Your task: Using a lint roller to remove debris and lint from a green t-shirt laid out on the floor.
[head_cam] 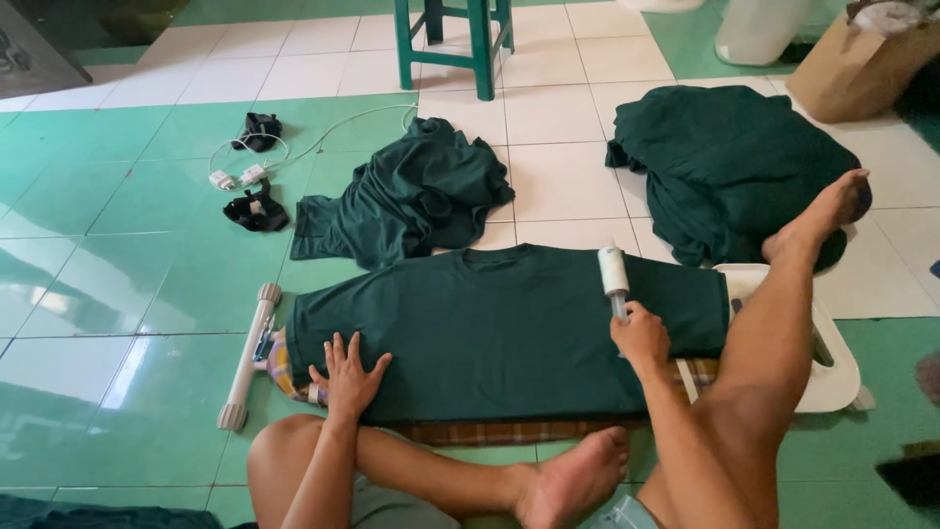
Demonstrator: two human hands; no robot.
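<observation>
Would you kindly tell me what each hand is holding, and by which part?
The right hand holds a lint roller by its handle. The left hand holds nothing; it rests flat on the dark green T-shirt.

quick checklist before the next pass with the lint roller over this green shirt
1. Shirt lies spread on the low ironing board: ok, though the sleeve ends hang past the padded part.
2. Left hand presses the shirt flat near its lower left edge: ok.
3. Right hand grips the lint roller by its handle: ok.
4. Roller head touches the cloth: cannot tell, it looks tilted up near the shoulder.
5. Fabric free of wrinkles under the roller: cannot tell.
6. Other green clothes lie apart from the board: ok.
</observation>
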